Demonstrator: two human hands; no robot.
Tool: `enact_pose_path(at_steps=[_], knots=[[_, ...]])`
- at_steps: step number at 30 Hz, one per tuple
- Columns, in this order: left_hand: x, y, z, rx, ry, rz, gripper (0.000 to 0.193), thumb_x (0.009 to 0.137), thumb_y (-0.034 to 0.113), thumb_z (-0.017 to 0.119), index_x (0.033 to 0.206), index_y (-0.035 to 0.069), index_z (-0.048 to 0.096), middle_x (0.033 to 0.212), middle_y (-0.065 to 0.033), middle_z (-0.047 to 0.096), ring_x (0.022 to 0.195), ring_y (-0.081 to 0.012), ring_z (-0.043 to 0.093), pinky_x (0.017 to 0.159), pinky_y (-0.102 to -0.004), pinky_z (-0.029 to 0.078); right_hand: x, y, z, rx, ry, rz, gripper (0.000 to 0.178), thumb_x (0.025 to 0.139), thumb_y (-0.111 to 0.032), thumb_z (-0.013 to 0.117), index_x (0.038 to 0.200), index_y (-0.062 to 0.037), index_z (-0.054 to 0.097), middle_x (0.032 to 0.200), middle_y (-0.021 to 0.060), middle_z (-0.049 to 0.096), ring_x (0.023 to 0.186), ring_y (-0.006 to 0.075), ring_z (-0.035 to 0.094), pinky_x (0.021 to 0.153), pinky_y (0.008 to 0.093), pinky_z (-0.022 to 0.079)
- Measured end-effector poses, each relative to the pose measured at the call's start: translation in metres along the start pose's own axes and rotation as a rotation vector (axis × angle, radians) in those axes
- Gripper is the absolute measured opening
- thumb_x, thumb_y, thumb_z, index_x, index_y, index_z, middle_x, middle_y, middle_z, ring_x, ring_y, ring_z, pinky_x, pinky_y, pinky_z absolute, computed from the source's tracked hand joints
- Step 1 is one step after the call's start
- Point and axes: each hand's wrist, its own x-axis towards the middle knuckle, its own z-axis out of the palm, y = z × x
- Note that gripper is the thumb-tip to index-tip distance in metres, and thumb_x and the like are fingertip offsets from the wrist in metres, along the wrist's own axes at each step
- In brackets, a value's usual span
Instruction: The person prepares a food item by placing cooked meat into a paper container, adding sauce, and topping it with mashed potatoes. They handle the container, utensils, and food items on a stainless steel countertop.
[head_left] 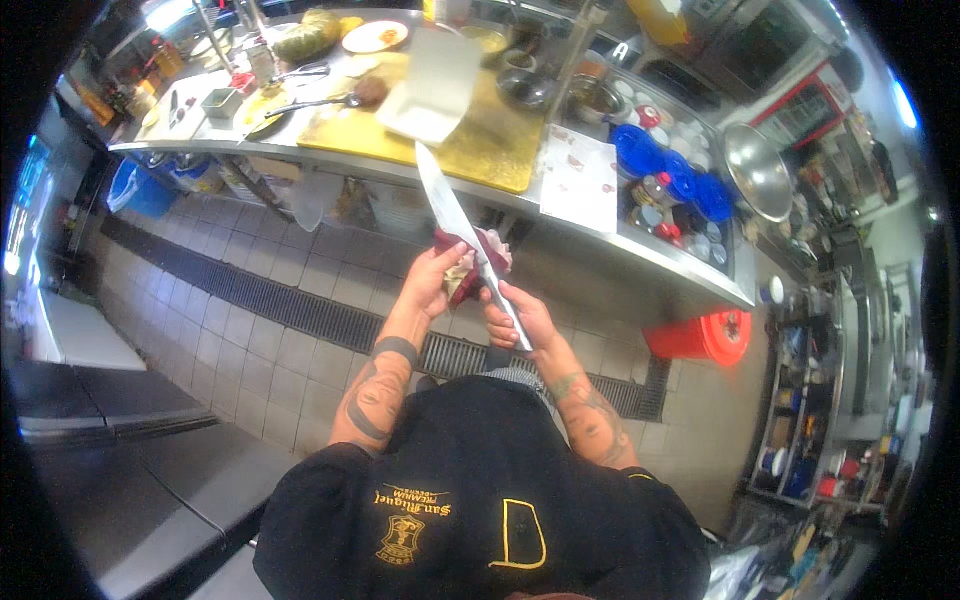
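A large chef's knife (443, 196) crosses in front of me, its tip pointing up toward the worktop edge. My right hand (528, 316) is closed around its handle. My left hand (432, 280) pinches a crumpled dark-red and pale cloth (498, 247) against the blade near the handle; the cloth bunches behind the knife. Beyond the tip, an open white takeaway box (432, 85) lies on a yellow cutting board (505, 150). The inside of the box looks pale, with no contents I can make out.
A steel counter runs across the far side, bearing a black spoon (320, 103), a plate (375, 37), a squash (306, 36) and a white sheet (580, 180). Blue tubs (636, 150) stand at the right. A red bin (700, 337) sits on the tiled floor by a drain grate (270, 297).
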Motion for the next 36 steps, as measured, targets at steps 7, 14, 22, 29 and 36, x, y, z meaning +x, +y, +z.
enact_pose_path(at_steps=[7, 14, 22, 29, 36], knots=[[0.049, 0.035, 0.018, 0.107, 0.022, -0.028, 0.024, 0.100, 0.013, 0.070, 0.119, 0.000, 0.066, 0.105, -0.0080, 0.073, 0.092, -0.0188, 0.071, 0.083, -0.0335, 0.060, -0.058, 0.002, 0.000, 0.046, 0.050, -0.045, 0.036, 0.113, -0.039, 0.038, 0.114, -0.0068, 0.054, 0.060, -0.0028, 0.043, 0.038, 0.0098, 0.040, 0.038, 0.0268, 0.034], [0.191, 0.085, 0.059, 0.269, 0.048, 0.065, 0.019, 0.099, 0.021, 0.072, 0.106, 0.003, 0.071, 0.090, -0.0030, 0.071, 0.078, -0.0135, 0.065, 0.072, -0.0286, 0.054, -0.148, -0.007, -0.058, 0.093, -0.025, -0.091, 0.037, 0.112, -0.038, 0.042, 0.117, -0.0038, 0.057, 0.059, -0.0014, 0.045, 0.038, 0.0102, 0.042, 0.037, 0.0271, 0.035], [0.341, 0.089, 0.048, 1.750, 0.149, 0.693, 0.069, 0.084, 0.043, 0.084, 0.129, -0.004, 0.061, 0.107, -0.0222, 0.075, 0.100, -0.0376, 0.072, 0.088, -0.0496, 0.055, -0.208, -0.021, -0.122, -0.730, 0.979, -0.303, 0.027, 0.106, -0.030, 0.061, 0.115, -0.0051, 0.066, 0.069, -0.0030, 0.055, 0.054, 0.0078, 0.051, 0.049, 0.0263, 0.041], [0.319, -0.055, 0.139, 1.948, -0.450, 1.082, 0.052, 0.089, 0.020, 0.075, 0.134, -0.001, 0.057, 0.137, -0.0262, 0.059, 0.130, -0.0437, 0.055, 0.109, -0.0494, 0.046, -0.225, 0.009, -0.173, -1.116, 1.433, -0.470, 0.037, 0.098, -0.027, 0.070, 0.124, -0.0030, 0.064, 0.110, 0.0254, 0.073, 0.104, 0.0455, 0.070, 0.084, 0.0466, 0.056], [0.369, -0.153, 0.136, 1.977, -0.528, 0.903, 0.070, 0.096, 0.050, 0.067, 0.152, 0.011, 0.051, 0.158, -0.0308, 0.040, 0.147, -0.0524, 0.035, 0.122, -0.0615, 0.025, -0.197, 0.039, -0.194, -1.208, 1.551, -0.427, 0.039, 0.097, -0.030, 0.072, 0.126, -0.0053, 0.066, 0.114, 0.0227, 0.074, 0.101, 0.0438, 0.072, 0.083, 0.0489, 0.058]])
